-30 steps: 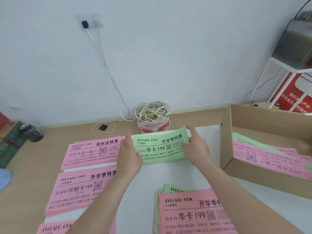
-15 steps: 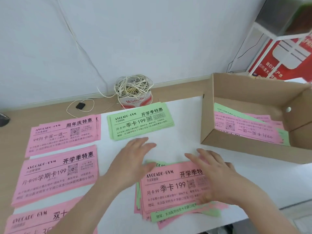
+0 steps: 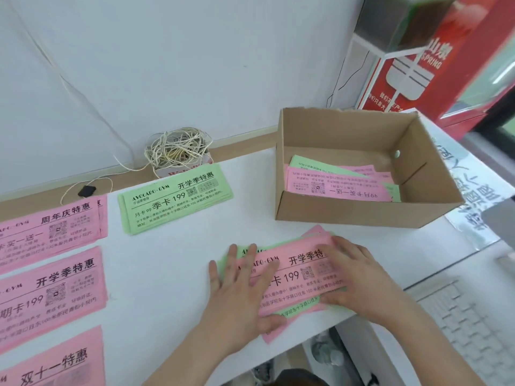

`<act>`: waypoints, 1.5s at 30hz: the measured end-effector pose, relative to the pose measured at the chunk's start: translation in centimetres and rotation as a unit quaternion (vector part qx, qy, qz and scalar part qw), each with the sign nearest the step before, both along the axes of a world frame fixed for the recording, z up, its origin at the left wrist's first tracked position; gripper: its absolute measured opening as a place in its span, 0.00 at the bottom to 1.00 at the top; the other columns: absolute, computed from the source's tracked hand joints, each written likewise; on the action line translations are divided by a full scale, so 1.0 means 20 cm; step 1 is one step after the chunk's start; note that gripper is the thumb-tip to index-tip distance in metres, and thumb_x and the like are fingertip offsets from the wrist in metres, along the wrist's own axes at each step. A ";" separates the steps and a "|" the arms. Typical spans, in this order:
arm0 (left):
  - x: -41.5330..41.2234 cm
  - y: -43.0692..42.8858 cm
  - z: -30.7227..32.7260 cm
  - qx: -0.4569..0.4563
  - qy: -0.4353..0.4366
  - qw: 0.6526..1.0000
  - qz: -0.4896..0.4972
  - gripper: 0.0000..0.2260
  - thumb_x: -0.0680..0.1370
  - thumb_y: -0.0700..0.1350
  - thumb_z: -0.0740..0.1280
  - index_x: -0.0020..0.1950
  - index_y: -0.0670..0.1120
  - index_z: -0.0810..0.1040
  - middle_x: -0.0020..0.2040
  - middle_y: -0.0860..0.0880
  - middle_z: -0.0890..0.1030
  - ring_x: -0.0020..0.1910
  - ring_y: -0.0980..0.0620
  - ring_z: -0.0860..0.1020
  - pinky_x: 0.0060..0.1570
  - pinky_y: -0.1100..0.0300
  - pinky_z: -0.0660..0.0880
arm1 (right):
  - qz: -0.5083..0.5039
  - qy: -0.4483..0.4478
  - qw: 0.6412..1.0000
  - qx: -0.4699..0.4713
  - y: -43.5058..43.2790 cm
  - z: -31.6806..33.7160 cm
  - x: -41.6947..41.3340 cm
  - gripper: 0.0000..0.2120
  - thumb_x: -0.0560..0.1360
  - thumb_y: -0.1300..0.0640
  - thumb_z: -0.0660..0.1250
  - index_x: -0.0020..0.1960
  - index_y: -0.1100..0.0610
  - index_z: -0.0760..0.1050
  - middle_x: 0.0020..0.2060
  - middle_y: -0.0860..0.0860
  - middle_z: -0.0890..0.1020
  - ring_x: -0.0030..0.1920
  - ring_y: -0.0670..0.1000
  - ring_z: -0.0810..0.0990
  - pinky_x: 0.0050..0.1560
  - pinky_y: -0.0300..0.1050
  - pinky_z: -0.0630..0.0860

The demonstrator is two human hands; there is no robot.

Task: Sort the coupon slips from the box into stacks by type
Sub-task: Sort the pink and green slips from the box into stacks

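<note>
Left hand [image 3: 242, 285] and right hand [image 3: 355, 274] lie palm-down, fingers extended.

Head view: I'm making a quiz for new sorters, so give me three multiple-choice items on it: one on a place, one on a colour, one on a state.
1. Where is the green stack?
A. On the table, left of the box
B. Inside the box
C. On the keyboard

2. What colour is the top slip of the pile under the left hand and right hand?
A. White
B. Green
C. Pink

3. What state is the box in?
A. Taped shut
B. Open, with slips inside
C. Open and empty

Answers:
1 A: the stack lies on the white top, apart from the box.
2 C: a pink slip shows between the hands, with green edges beneath it.
3 B: there is no lid, and pink and green slips lie on its floor.
</note>
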State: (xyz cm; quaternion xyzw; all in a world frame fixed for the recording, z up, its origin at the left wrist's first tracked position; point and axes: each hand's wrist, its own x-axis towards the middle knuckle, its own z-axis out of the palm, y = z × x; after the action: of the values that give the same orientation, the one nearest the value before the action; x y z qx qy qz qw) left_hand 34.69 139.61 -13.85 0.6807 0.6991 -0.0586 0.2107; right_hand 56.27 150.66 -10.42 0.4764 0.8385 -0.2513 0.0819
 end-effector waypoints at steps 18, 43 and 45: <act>0.09 0.21 0.21 0.060 -0.035 0.996 -0.048 0.11 0.80 0.53 0.57 0.58 0.50 0.73 0.50 0.50 0.77 0.48 0.49 0.76 0.46 0.55 0.73 | -0.177 0.185 0.967 0.004 0.05 -0.04 0.21 0.23 0.74 0.48 0.71 0.67 0.49 0.72 0.58 0.43 0.78 0.58 0.46 0.74 0.59 0.44 0.72; 0.00 0.12 0.15 0.159 -0.188 0.968 0.048 0.33 0.82 0.42 0.54 0.67 0.77 0.40 0.50 0.58 0.76 0.42 0.48 0.78 0.43 0.57 0.74 | -0.414 0.378 0.817 -0.136 0.06 0.04 0.15 0.12 0.77 0.64 0.65 0.57 0.52 0.75 0.44 0.51 0.83 0.47 0.53 0.83 0.46 0.46 0.80; -0.01 0.11 0.13 0.180 -0.217 0.959 0.020 0.31 0.80 0.43 0.51 0.66 0.78 0.42 0.60 0.62 0.72 0.45 0.50 0.78 0.44 0.56 0.77 | -0.280 0.196 0.939 -0.042 0.04 0.00 0.17 0.21 0.73 0.60 0.69 0.64 0.48 0.72 0.52 0.48 0.78 0.54 0.50 0.77 0.52 0.44 0.75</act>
State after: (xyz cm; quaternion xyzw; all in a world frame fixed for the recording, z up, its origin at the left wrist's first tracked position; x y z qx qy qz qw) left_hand 34.48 141.79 -11.27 0.6897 0.6490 0.2212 0.2328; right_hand 59.70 151.37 -10.44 0.6296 0.6590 -0.3876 -0.1379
